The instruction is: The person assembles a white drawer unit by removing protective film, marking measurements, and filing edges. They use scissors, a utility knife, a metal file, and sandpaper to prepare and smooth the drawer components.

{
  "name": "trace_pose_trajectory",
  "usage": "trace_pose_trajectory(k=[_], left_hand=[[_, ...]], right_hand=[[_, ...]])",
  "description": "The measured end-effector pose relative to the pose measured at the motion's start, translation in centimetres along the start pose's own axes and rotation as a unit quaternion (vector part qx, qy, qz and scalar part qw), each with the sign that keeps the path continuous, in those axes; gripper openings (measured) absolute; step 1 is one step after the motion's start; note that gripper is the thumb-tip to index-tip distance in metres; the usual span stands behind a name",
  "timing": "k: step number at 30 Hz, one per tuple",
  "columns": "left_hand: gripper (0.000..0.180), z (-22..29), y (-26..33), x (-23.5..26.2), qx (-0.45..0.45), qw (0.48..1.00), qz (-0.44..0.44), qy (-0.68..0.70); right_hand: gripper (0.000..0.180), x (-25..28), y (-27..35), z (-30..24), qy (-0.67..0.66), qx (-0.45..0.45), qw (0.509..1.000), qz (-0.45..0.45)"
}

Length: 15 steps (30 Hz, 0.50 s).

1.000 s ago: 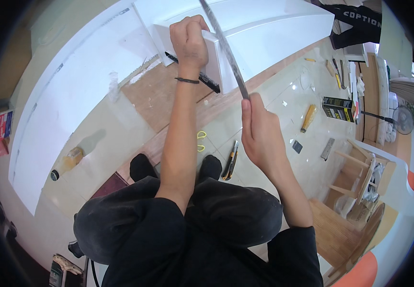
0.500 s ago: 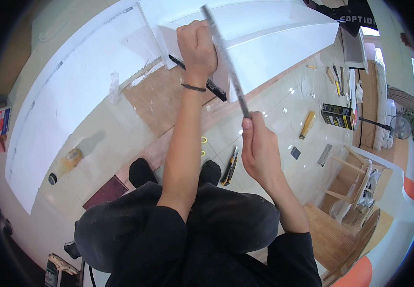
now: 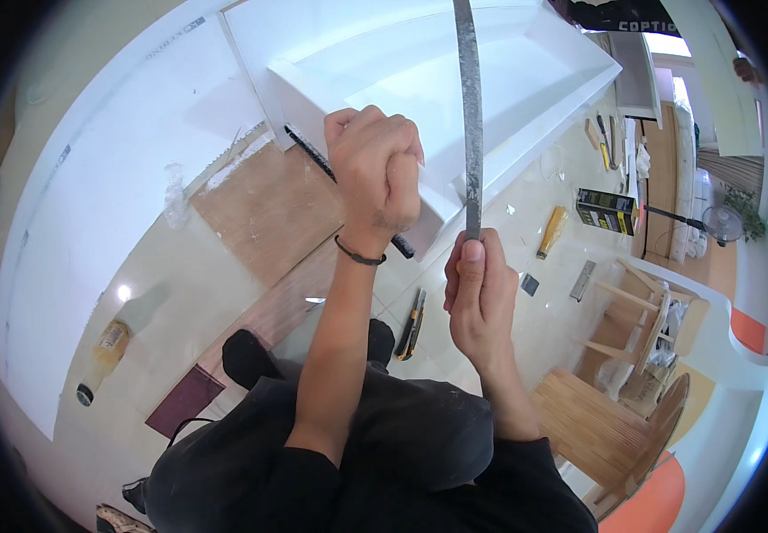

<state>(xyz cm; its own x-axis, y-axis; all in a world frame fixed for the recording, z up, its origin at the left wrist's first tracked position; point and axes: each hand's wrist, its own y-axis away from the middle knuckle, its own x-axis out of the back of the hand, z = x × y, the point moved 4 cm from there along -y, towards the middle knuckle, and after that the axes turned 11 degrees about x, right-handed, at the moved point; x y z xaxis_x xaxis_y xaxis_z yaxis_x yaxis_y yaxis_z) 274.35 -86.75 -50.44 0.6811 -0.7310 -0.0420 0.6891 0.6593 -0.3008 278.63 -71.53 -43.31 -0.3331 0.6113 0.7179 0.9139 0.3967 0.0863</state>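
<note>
My right hand (image 3: 480, 306) is wrapped round the lower end of a long, flat, grey-speckled metal strip (image 3: 472, 115), which stands nearly upright and runs out of the picture at the top. My left hand (image 3: 375, 169) is closed, its fingers curled, over the near edge of a white box-like panel piece (image 3: 499, 80). Whatever those fingers hold, if anything, is hidden. A black bar (image 3: 308, 153) passes behind this hand, showing on both sides; I cannot tell whether the hand touches it. A brown wooden board (image 3: 264, 209) lies beside the bar.
A large white sheet (image 3: 108, 169) covers the left. On the tiled floor are a utility knife (image 3: 411, 327), a bottle (image 3: 107, 355), a yellow-handled tool (image 3: 552, 233), a black box (image 3: 604, 211) and a small dark plate (image 3: 529, 284). A wooden chair (image 3: 592, 422) stands at the right.
The metal strip has swung from leaning left to nearly upright. My left hand has come nearer to me, now covering the middle of the black bar. The view has shifted a little.
</note>
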Motion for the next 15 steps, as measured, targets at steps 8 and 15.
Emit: trace_pose_trajectory(k=[8, 15], left_hand=[[0.012, -0.3, 0.4, -0.2, -0.028, 0.999, 0.03, 0.021], [0.022, -0.4, 0.8, -0.1, -0.026, 1.0, -0.013, -0.011]], right_hand=[[0.02, -2.0, 3.3, 1.7, 0.053, 0.049, 0.997, -0.026], [0.023, -1.6, 2.9, 3.4, -0.041, 0.024, 0.997, 0.061]])
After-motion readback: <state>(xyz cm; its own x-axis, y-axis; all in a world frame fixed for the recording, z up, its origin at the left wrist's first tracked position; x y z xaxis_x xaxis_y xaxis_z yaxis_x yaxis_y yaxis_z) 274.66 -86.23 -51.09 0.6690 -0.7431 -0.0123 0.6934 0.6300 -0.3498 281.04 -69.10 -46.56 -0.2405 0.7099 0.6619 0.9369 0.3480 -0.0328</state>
